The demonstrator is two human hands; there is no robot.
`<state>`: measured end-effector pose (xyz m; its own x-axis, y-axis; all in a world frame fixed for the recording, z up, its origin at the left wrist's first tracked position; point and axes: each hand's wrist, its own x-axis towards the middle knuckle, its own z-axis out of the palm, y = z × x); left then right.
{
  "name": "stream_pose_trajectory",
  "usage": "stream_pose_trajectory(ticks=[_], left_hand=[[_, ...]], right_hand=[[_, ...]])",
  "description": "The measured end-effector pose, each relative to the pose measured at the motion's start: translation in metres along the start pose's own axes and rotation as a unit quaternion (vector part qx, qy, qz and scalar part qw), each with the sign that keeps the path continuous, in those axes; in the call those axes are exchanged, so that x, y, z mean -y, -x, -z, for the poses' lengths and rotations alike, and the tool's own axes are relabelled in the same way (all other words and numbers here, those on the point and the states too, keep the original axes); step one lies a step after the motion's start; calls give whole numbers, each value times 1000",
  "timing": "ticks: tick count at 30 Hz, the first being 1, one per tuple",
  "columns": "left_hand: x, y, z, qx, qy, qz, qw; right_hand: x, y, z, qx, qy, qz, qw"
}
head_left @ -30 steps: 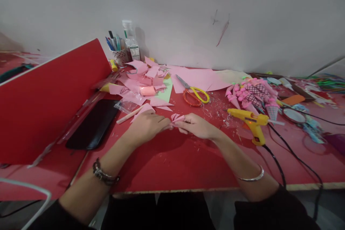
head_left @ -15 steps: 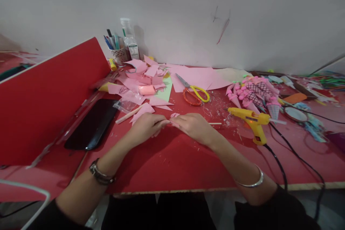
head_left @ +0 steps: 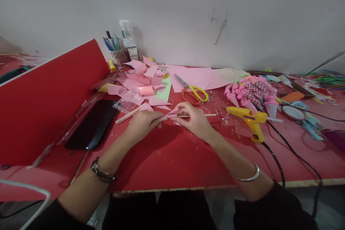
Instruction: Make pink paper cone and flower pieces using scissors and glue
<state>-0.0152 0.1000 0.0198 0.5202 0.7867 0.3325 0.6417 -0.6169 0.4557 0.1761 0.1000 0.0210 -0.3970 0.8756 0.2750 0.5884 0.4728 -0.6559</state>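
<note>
Over the red table, a small piece of pink paper (head_left: 171, 114), partly folded or rolled, is held between my two hands. My left hand (head_left: 142, 125) pinches its left end between thumb and fingers. On the other side, my right hand (head_left: 197, 122) grips the paper's right end with thumb and fingertips. A thin wooden stick (head_left: 210, 115) runs along the paper, passes through my right hand and pokes out to the right. Whether the paper wraps fully round the stick cannot be made out. Just beyond my hands lie scissors (head_left: 198, 93) with one orange and one yellow handle.
A yellow glue gun (head_left: 249, 118) with a black cord lies right of my hands. Behind it are several pink paper cones (head_left: 256, 93). Pink paper scraps (head_left: 134, 82) pile up at the back left. A black phone (head_left: 91, 125) rests near a raised red board (head_left: 54, 97).
My right-hand fingers have lifted and parted a little, so more of the pink paper and stick shows. The stick has shifted slightly up and left. My left hand keeps its pinch.
</note>
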Motion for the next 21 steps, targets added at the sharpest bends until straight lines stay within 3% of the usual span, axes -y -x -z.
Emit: stream_pose_trajectory(ticks=[2, 7, 11, 16, 21], left_hand=[[0, 1, 0, -29, -1, -15, 999], [-1, 1, -1, -71, -17, -43, 996], [-1, 1, -2, -90, -46, -65, 993], [-2, 1, -3, -72, -19, -26, 997], [-4, -1, -3, -2, 129, 30, 991]], right_hand=[[0, 1, -1, -22, 6, 21, 1000], [0, 0, -2, -62, 120, 152, 979], [1, 0, -2, -83, 156, 189, 966], [2, 1, -2, -78, 199, 201, 956], [1, 1, -1, -57, 274, 214, 936]])
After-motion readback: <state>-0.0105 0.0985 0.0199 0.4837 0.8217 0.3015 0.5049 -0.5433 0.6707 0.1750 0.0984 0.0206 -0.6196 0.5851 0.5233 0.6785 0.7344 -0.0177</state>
